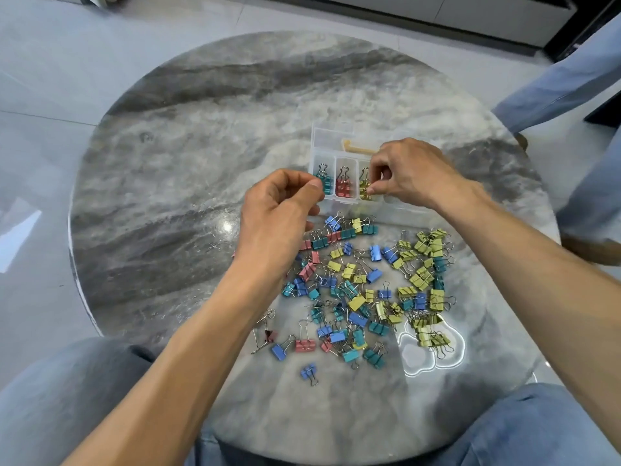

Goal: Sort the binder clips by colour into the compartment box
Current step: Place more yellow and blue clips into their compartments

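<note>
A clear compartment box (336,205) sits on the round marble table (188,169), beyond a loose pile of binder clips (363,290) in blue, teal, yellow and pink. Its left compartments hold teal clips (326,185), red clips (343,188) and yellow clips (364,183), in that order. My left hand (279,213) is at the teal compartment, thumb and fingers pinching a teal clip there. My right hand (406,173) hovers over the yellow compartment and pinches a yellow clip (367,193) with its fingertips. The box's right compartments are hidden behind my right hand.
The box's clear lid (336,136) stands open behind it, with a yellow latch piece (358,149). A clear plastic cut-out shape (416,358) lies right of the pile. Another person's jeans-clad legs (571,89) are at the table's right edge. My knees (67,381) sit under the near edge.
</note>
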`<action>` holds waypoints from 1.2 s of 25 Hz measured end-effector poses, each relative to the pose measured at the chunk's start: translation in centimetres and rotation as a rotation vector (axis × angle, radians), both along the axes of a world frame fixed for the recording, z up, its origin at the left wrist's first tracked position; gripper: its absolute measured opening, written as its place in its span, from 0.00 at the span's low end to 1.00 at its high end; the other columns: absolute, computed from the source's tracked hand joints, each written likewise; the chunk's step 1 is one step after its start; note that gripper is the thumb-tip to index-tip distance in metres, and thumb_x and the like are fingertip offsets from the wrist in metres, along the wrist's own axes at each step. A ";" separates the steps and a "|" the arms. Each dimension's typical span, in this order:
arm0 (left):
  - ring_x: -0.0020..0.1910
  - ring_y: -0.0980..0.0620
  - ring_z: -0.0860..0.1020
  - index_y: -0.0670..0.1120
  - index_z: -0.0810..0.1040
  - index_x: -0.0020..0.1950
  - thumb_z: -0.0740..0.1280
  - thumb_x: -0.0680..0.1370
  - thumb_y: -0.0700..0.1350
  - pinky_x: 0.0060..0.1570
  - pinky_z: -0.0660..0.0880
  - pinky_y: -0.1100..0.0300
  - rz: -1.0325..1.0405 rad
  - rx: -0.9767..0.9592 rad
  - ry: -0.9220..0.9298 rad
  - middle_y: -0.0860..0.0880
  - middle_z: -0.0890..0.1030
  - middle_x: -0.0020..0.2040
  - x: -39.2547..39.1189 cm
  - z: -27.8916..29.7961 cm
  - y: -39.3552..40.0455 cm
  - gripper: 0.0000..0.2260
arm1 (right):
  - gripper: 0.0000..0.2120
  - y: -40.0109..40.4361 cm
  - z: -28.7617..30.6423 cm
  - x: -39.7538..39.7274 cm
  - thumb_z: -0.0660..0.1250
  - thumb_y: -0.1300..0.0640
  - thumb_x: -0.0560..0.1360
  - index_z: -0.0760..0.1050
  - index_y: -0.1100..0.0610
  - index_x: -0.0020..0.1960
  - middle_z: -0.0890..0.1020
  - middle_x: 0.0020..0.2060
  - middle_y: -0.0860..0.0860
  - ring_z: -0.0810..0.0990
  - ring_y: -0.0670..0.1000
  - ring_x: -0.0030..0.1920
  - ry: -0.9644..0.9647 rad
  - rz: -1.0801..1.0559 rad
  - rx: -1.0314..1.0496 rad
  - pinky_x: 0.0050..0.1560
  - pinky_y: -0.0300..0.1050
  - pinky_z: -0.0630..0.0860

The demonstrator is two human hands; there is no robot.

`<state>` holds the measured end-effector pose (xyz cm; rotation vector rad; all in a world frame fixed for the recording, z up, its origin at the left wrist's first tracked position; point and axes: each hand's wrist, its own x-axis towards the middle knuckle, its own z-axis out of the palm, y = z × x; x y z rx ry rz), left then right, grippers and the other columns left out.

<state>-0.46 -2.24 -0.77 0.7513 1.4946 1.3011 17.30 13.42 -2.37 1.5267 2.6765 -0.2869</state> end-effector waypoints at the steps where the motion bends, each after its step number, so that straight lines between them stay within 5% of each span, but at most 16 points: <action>1: 0.40 0.57 0.81 0.48 0.80 0.46 0.68 0.80 0.42 0.40 0.78 0.65 0.000 -0.003 0.000 0.48 0.85 0.46 0.0 0.0 0.0 0.04 | 0.08 -0.1 0.4 0.7 0.76 0.50 0.71 0.78 0.48 0.39 0.77 0.37 0.43 0.78 0.49 0.42 0.072 -0.030 -0.014 0.43 0.44 0.69; 5: 0.40 0.56 0.82 0.47 0.81 0.47 0.68 0.79 0.43 0.40 0.78 0.63 0.011 -0.007 -0.004 0.49 0.85 0.45 -0.2 -0.2 0.2 0.03 | 0.05 -2.8 1.2 6.5 0.76 0.54 0.72 0.80 0.53 0.41 0.80 0.34 0.46 0.78 0.48 0.36 0.383 -0.290 0.058 0.40 0.44 0.74; 8: 0.41 0.55 0.81 0.47 0.81 0.46 0.68 0.79 0.42 0.40 0.77 0.62 0.015 -0.008 -0.008 0.49 0.85 0.44 -0.2 -0.4 0.2 0.03 | 0.06 -6.5 -0.6 11.3 0.73 0.53 0.74 0.81 0.53 0.40 0.81 0.35 0.48 0.77 0.43 0.35 0.298 -0.520 0.036 0.38 0.41 0.70; 11: 0.41 0.54 0.81 0.47 0.81 0.45 0.68 0.79 0.42 0.40 0.77 0.61 0.014 -0.011 0.015 0.49 0.85 0.43 0.0 -0.7 0.2 0.04 | 0.16 -7.7 -3.6 12.9 0.70 0.45 0.75 0.81 0.58 0.39 0.83 0.36 0.53 0.80 0.54 0.38 0.178 -0.708 -0.192 0.42 0.49 0.76; 15: 0.42 0.53 0.81 0.46 0.81 0.47 0.68 0.79 0.41 0.39 0.77 0.61 0.010 -0.030 0.027 0.47 0.85 0.45 0.2 -1.1 0.2 0.03 | 0.22 -7.0 -5.9 12.1 0.70 0.45 0.76 0.73 0.58 0.31 0.78 0.29 0.54 0.75 0.55 0.33 0.142 -0.693 -0.276 0.35 0.47 0.69; 18: 0.42 0.53 0.81 0.45 0.81 0.48 0.68 0.79 0.41 0.40 0.77 0.61 0.017 -0.035 0.035 0.47 0.85 0.45 0.2 -1.0 0.3 0.03 | 0.16 -6.7 -5.0 12.4 0.67 0.51 0.78 0.77 0.55 0.33 0.81 0.32 0.51 0.78 0.54 0.36 0.063 -0.697 -0.201 0.38 0.46 0.73; 20: 0.42 0.54 0.81 0.46 0.81 0.47 0.68 0.79 0.41 0.41 0.77 0.60 0.004 -0.035 0.032 0.48 0.85 0.44 0.2 -1.0 0.3 0.03 | 0.12 -7.4 -2.6 12.5 0.66 0.56 0.78 0.81 0.54 0.38 0.83 0.34 0.50 0.78 0.51 0.34 0.251 -0.755 -0.248 0.35 0.43 0.72; 24: 0.43 0.53 0.81 0.47 0.81 0.50 0.66 0.80 0.44 0.44 0.77 0.59 -0.216 -0.083 0.045 0.49 0.85 0.46 1.4 -1.3 -0.3 0.05 | 0.10 -11.2 3.5 8.9 0.65 0.56 0.77 0.80 0.58 0.38 0.82 0.34 0.56 0.73 0.51 0.29 1.126 -0.650 -0.600 0.26 0.39 0.68; 27: 0.44 0.50 0.82 0.45 0.83 0.50 0.65 0.79 0.51 0.44 0.78 0.58 -0.476 -0.122 -0.197 0.47 0.85 0.45 2.7 -2.0 -0.9 0.11 | 0.10 -13.0 3.3 4.3 0.65 0.52 0.73 0.81 0.55 0.37 0.80 0.33 0.58 0.73 0.52 0.27 1.203 -0.378 -0.946 0.26 0.40 0.71; 30: 0.40 0.49 0.80 0.40 0.83 0.49 0.67 0.75 0.50 0.41 0.79 0.60 -0.456 -0.096 -0.447 0.42 0.84 0.42 2.9 -2.5 -1.0 0.14 | 0.11 -12.9 1.8 2.8 0.64 0.53 0.76 0.80 0.55 0.38 0.79 0.30 0.56 0.72 0.51 0.28 1.175 -0.315 -0.942 0.27 0.39 0.70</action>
